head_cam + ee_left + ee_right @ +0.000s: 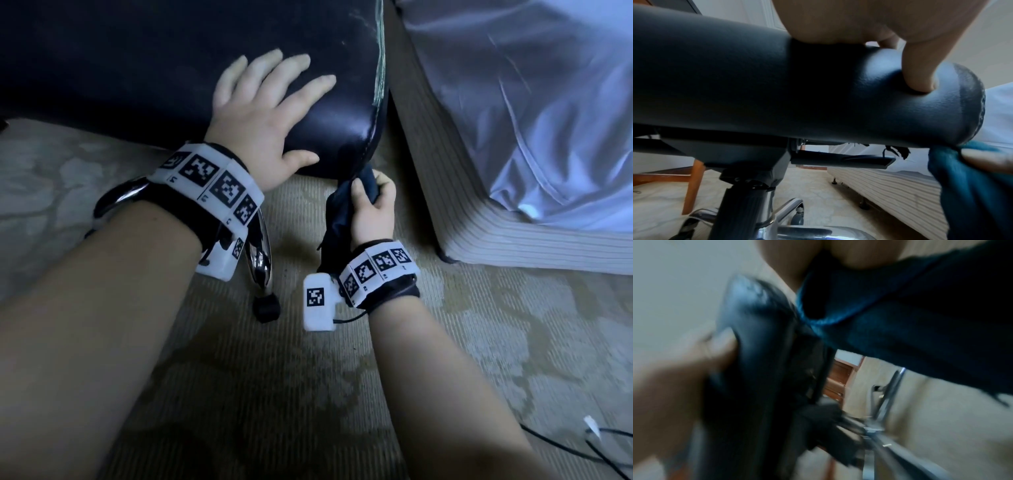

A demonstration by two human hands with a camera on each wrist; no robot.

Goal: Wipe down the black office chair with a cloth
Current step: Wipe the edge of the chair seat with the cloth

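Observation:
The black office chair's padded seat [137, 68] fills the upper left of the head view. My left hand [270, 102] lies flat on its front right corner with the fingers spread, and the thumb [918, 71] presses into the rounded seat edge [777, 89]. My right hand [370, 209] grips a bunched dark blue cloth [342, 219] just under that corner, against the seat's lower rim. The cloth [970, 186] hangs down from the hand. The right wrist view is blurred; it shows the cloth [900, 321] beside the seat edge [760, 337].
A bed base [479, 212] with a pale shiny cover [548, 102] stands close on the right. A chrome chair leg [258, 253] with a caster reaches over the patterned carpet [308, 394]. Black cables [603, 445] lie at the lower right. A wooden leg [692, 186] stands behind the chair column [742, 211].

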